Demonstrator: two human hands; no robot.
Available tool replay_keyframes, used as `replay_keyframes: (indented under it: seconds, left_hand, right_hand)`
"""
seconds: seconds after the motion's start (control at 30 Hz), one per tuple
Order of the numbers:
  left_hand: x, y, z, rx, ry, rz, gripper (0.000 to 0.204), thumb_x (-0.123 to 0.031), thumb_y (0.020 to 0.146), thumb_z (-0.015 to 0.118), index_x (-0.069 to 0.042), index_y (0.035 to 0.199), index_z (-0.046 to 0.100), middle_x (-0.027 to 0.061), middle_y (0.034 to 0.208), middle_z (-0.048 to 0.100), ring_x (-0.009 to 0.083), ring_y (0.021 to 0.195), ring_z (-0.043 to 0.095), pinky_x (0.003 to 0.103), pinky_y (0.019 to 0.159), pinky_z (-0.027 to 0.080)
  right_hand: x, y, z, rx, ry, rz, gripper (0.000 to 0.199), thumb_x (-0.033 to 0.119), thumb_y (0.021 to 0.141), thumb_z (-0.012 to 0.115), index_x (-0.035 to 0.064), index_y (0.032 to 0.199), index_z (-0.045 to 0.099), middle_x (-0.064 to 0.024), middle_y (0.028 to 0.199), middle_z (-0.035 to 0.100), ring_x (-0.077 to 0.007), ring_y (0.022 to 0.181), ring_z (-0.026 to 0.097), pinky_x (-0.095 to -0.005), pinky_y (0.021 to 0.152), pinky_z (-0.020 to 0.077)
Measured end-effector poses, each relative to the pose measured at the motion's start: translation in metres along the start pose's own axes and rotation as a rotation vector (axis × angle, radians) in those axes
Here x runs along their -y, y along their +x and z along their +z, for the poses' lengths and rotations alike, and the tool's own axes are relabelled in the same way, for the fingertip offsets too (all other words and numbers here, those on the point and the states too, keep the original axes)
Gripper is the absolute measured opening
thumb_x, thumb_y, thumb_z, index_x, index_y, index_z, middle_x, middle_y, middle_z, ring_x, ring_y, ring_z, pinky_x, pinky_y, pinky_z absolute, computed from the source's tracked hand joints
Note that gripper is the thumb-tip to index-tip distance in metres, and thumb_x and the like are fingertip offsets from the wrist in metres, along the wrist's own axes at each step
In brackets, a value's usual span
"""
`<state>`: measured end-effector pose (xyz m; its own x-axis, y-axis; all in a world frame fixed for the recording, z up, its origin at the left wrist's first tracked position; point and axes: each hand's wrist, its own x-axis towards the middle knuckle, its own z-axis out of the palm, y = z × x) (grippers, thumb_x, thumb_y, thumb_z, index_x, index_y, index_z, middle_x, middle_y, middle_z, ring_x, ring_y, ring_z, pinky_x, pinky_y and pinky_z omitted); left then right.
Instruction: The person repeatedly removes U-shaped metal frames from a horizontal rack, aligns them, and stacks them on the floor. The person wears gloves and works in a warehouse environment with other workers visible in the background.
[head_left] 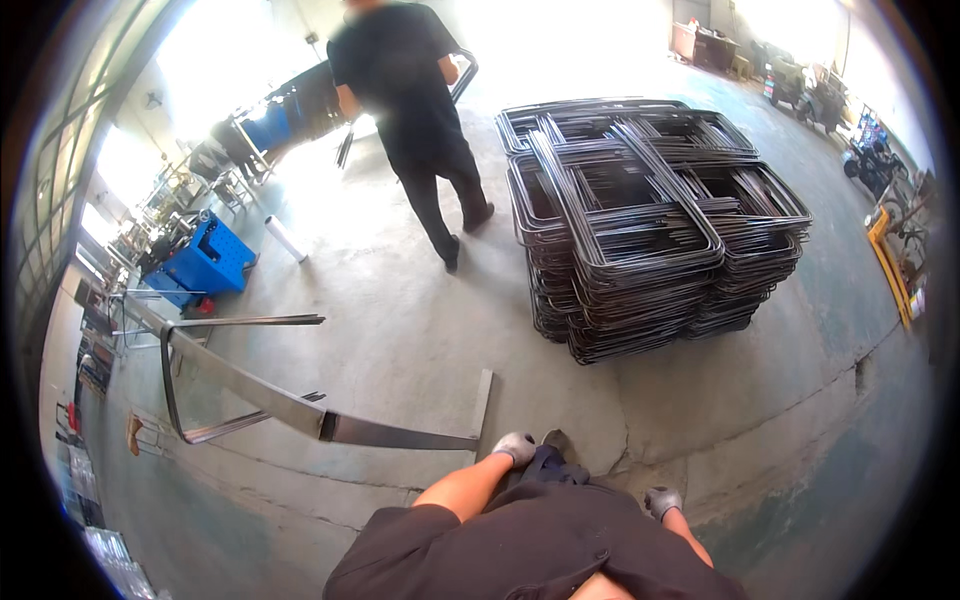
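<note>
My left hand [517, 448], in a grey work glove, hangs beside my leg with its fingers curled in and nothing seen in it. It is closest to the end of a long metal beam [380, 434], without touching it. My right hand [662, 502], gloved too, hangs at my other side, fingers folded and apart from everything. Several bent U-shaped metal rods [168, 385] rest on the beam, their open ends pointing right. Ahead on the right stands a tall stack of dark metal rod frames [640, 240], with some frames lying across its top.
A person in dark clothes [410, 110], back toward me, carries bent metal rods beyond the beam. Left are a blue machine stand [212, 256] and a white cylinder [286, 240]. Far right are a yellow pallet jack [885, 262] and parked vehicles. A crack crosses the concrete floor.
</note>
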<state>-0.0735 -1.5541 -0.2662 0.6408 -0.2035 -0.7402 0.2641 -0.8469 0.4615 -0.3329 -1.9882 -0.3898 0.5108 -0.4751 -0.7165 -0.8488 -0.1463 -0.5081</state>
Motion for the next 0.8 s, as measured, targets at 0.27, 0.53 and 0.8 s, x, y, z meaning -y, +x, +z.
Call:
replay_keyframes:
  seconds: [0.27, 0.53, 0.8]
  left_hand:
    - [-0.031, 0.069, -0.102, -0.125, 0.071, -0.02, 0.045, -0.028, 0.099, 0.062, -0.012, 0.136, 0.082, 0.0223, 0.14, 0.079, 0.0408, 0.137, 0.072, 0.049, 0.117, 0.057]
    - [-0.004, 0.108, -0.079, -0.14, 0.024, -0.301, 0.042, -0.034, 0.103, 0.064, -0.013, 0.133, 0.084, 0.0193, 0.145, 0.077, 0.04, 0.141, 0.07, 0.048, 0.12, 0.055]
    - [0.008, 0.144, -0.018, -0.029, 0.013, -0.456, 0.052, -0.049, 0.099, 0.072, -0.018, 0.139, 0.083, 0.0143, 0.15, 0.076, 0.0374, 0.144, 0.069, 0.049, 0.119, 0.055]
  right_hand:
    - [0.104, 0.021, -0.032, -0.086, -0.052, 0.056, 0.04, 0.025, 0.089, 0.077, 0.0015, 0.119, 0.087, -0.02, 0.108, 0.086, -0.0314, 0.095, 0.082, -0.0437, 0.088, 0.0616]
    - [0.2, 0.126, -0.052, -0.075, -0.249, -0.053, 0.046, 0.035, 0.091, 0.081, 0.0001, 0.12, 0.086, -0.0199, 0.119, 0.086, -0.0383, 0.111, 0.083, -0.0453, 0.1, 0.0619]
    - [0.282, 0.294, -0.086, 0.043, -0.196, -0.142, 0.034, 0.028, 0.095, 0.072, 0.0021, 0.111, 0.087, -0.0175, 0.1, 0.087, -0.0319, 0.094, 0.083, -0.0453, 0.086, 0.0626]
